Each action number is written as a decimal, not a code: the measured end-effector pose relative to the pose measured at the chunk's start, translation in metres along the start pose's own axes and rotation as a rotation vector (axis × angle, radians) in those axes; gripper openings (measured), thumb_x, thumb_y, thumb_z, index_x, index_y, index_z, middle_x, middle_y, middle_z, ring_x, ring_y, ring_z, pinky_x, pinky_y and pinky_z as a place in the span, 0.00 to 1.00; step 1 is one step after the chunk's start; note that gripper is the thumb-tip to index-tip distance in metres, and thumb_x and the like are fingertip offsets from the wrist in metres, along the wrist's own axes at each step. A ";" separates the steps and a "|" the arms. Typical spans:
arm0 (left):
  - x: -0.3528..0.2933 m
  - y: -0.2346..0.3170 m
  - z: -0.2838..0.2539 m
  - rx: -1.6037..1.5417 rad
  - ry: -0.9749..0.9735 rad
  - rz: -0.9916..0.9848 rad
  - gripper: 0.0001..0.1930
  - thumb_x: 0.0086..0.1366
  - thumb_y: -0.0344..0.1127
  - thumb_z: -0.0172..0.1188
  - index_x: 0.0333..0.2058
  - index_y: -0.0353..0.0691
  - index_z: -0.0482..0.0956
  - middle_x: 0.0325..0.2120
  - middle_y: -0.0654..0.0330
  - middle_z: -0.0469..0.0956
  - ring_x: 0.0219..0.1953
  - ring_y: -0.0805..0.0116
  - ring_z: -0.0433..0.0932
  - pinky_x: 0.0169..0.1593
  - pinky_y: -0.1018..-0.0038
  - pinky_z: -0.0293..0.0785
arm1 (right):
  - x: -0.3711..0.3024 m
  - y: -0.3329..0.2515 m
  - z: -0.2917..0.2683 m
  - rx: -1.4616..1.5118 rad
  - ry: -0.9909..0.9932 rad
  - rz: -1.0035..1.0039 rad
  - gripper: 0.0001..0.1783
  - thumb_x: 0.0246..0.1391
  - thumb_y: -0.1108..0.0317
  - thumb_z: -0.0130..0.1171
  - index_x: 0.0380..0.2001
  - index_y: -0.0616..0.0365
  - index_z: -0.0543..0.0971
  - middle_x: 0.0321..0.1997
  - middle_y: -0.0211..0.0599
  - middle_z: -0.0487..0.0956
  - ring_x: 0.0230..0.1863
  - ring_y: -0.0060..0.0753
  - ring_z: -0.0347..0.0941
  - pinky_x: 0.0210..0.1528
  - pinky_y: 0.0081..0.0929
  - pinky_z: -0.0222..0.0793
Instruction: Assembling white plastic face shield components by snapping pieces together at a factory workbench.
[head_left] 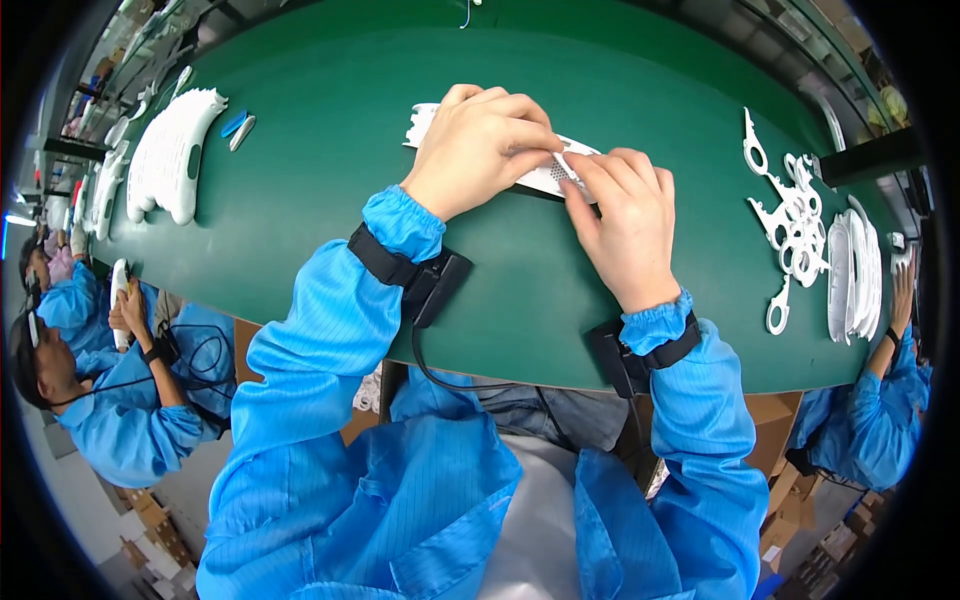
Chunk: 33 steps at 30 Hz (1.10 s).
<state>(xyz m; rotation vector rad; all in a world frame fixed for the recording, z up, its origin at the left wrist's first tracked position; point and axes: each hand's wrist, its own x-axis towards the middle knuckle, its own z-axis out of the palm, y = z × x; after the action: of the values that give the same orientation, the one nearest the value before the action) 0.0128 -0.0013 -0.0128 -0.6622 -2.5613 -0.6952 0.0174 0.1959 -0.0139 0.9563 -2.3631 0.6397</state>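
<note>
A long white plastic shell with a patch of small holes lies crosswise under both my hands, over the green table. My left hand is bent over its left and middle part, fingers curled down on it. At its right end my right hand grips it, thumb below and fingers on top. The fingertips of both hands meet close to the perforated patch. Whether a smaller part sits between them is hidden. The shell's notched left end sticks out past my left hand.
White ring-handled parts lie in a loose pile at the right, beside a stack of white shells. More white shells stand at the left near a blue-and-white small tool. Co-workers in blue sit on both sides. Cables hang from my wrist straps.
</note>
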 end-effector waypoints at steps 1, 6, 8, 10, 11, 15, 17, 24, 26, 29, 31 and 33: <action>0.000 -0.001 0.001 -0.003 -0.003 0.006 0.04 0.54 0.35 0.66 0.31 0.48 0.85 0.32 0.69 0.79 0.36 0.70 0.75 0.47 0.69 0.62 | -0.002 -0.003 -0.001 -0.029 -0.017 0.022 0.12 0.47 0.66 0.65 0.37 0.53 0.81 0.35 0.26 0.80 0.42 0.32 0.72 0.44 0.33 0.61; 0.001 -0.002 0.004 0.016 0.008 -0.020 0.04 0.54 0.38 0.66 0.30 0.51 0.86 0.31 0.71 0.79 0.36 0.71 0.75 0.46 0.69 0.62 | -0.011 -0.007 -0.003 -0.070 -0.059 0.082 0.11 0.47 0.68 0.64 0.37 0.55 0.81 0.38 0.28 0.80 0.43 0.33 0.72 0.44 0.33 0.61; 0.000 -0.002 0.003 0.027 0.015 -0.020 0.05 0.54 0.39 0.66 0.30 0.52 0.87 0.31 0.71 0.79 0.36 0.71 0.75 0.46 0.69 0.62 | -0.011 -0.005 -0.001 -0.040 -0.049 0.085 0.11 0.48 0.69 0.63 0.36 0.57 0.81 0.41 0.30 0.79 0.44 0.34 0.72 0.43 0.33 0.63; -0.002 -0.002 0.002 0.050 0.027 -0.027 0.05 0.54 0.40 0.66 0.30 0.52 0.87 0.31 0.71 0.79 0.36 0.71 0.75 0.45 0.69 0.62 | -0.011 -0.006 0.000 -0.020 -0.057 0.087 0.11 0.48 0.69 0.63 0.36 0.58 0.81 0.42 0.31 0.79 0.44 0.35 0.72 0.42 0.33 0.64; -0.001 0.000 0.002 0.036 0.028 -0.021 0.05 0.53 0.38 0.67 0.31 0.51 0.86 0.31 0.71 0.79 0.35 0.71 0.75 0.44 0.70 0.63 | -0.010 -0.007 0.000 -0.005 -0.064 0.094 0.10 0.48 0.70 0.63 0.36 0.58 0.81 0.43 0.31 0.79 0.44 0.35 0.72 0.42 0.33 0.65; -0.001 0.003 0.004 0.034 0.024 -0.036 0.06 0.53 0.36 0.67 0.31 0.49 0.86 0.31 0.71 0.79 0.34 0.72 0.76 0.43 0.70 0.63 | -0.013 -0.006 -0.001 -0.077 -0.066 0.097 0.10 0.48 0.70 0.63 0.35 0.59 0.81 0.42 0.33 0.80 0.42 0.35 0.72 0.42 0.33 0.65; 0.001 0.002 0.005 0.051 0.026 -0.033 0.06 0.54 0.37 0.67 0.32 0.50 0.86 0.32 0.70 0.79 0.34 0.71 0.76 0.43 0.70 0.63 | -0.013 -0.008 0.000 -0.088 -0.068 0.102 0.09 0.48 0.70 0.63 0.35 0.59 0.81 0.41 0.33 0.80 0.42 0.35 0.72 0.41 0.33 0.64; 0.007 0.002 -0.003 0.096 -0.027 0.070 0.16 0.50 0.48 0.68 0.37 0.51 0.85 0.43 0.61 0.75 0.40 0.61 0.75 0.46 0.69 0.67 | 0.000 -0.018 -0.008 0.002 -0.263 0.327 0.09 0.53 0.69 0.59 0.35 0.62 0.80 0.40 0.35 0.82 0.42 0.35 0.72 0.43 0.35 0.60; 0.008 -0.005 -0.009 0.117 -0.069 0.083 0.18 0.49 0.48 0.69 0.39 0.51 0.85 0.43 0.60 0.74 0.41 0.60 0.75 0.47 0.68 0.68 | -0.002 -0.019 -0.002 0.001 -0.226 0.286 0.11 0.53 0.67 0.58 0.37 0.62 0.80 0.42 0.36 0.81 0.43 0.35 0.72 0.45 0.37 0.59; 0.010 -0.008 -0.009 0.128 -0.154 0.108 0.20 0.47 0.48 0.71 0.39 0.51 0.85 0.44 0.60 0.75 0.43 0.59 0.75 0.48 0.66 0.70 | -0.012 -0.019 0.000 -0.022 -0.190 0.221 0.16 0.53 0.65 0.58 0.42 0.64 0.78 0.48 0.40 0.79 0.48 0.37 0.70 0.48 0.41 0.58; 0.005 -0.010 -0.007 0.143 -0.187 0.119 0.21 0.45 0.49 0.73 0.39 0.50 0.85 0.42 0.60 0.77 0.43 0.59 0.76 0.48 0.66 0.71 | -0.020 -0.025 -0.004 -0.028 -0.260 0.196 0.27 0.50 0.62 0.61 0.52 0.68 0.73 0.58 0.46 0.73 0.57 0.40 0.66 0.53 0.45 0.57; 0.003 -0.011 -0.002 0.146 -0.158 0.161 0.21 0.45 0.48 0.72 0.39 0.50 0.85 0.41 0.60 0.78 0.42 0.59 0.76 0.48 0.66 0.71 | -0.026 -0.029 -0.006 -0.026 -0.276 0.209 0.29 0.49 0.62 0.62 0.52 0.68 0.72 0.59 0.46 0.72 0.58 0.41 0.65 0.53 0.45 0.57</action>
<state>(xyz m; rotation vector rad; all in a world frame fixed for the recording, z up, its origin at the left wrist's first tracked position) 0.0045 -0.0102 -0.0135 -0.8934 -2.6324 -0.4134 0.0563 0.1933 -0.0181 0.8383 -2.7350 0.5836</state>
